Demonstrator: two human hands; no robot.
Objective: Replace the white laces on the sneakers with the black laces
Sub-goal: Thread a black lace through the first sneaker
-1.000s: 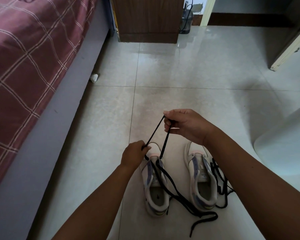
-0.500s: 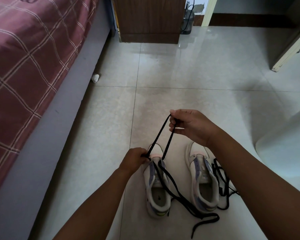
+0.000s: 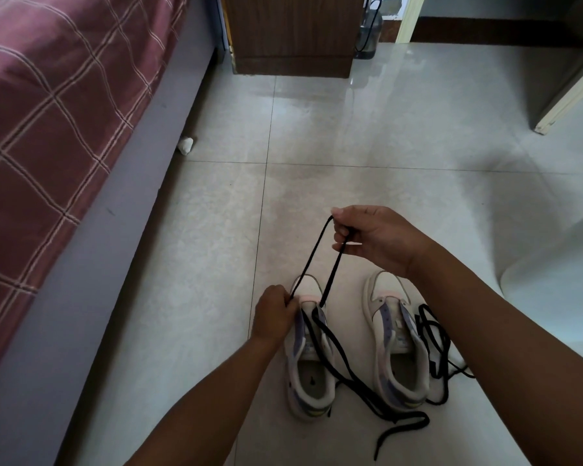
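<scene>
Two white sneakers with purple trim stand side by side on the tiled floor. Over the left sneaker [image 3: 312, 375] a black lace [image 3: 332, 269] runs up from the front eyelets as a taut loop. My right hand [image 3: 374, 238] pinches the top of that loop above the toe. My left hand [image 3: 275, 314] grips the lace at the sneaker's left front edge. The lace's loose ends trail back over the shoe onto the floor. The right sneaker [image 3: 396, 351] has no lace threaded; a second black lace [image 3: 433, 348] lies bunched beside it on its right.
A bed [image 3: 51, 105] with a red checked cover runs along the left. A wooden cabinet [image 3: 292, 31] stands at the back. A small white scrap [image 3: 186, 145] lies by the bed base. A pale rounded object [image 3: 559, 284] is at the right, a door frame [image 3: 566, 99] behind it.
My left hand has dropped lower, to the left sneaker's front edge. My right hand has kept the lace loop pulled up and shifted slightly right.
</scene>
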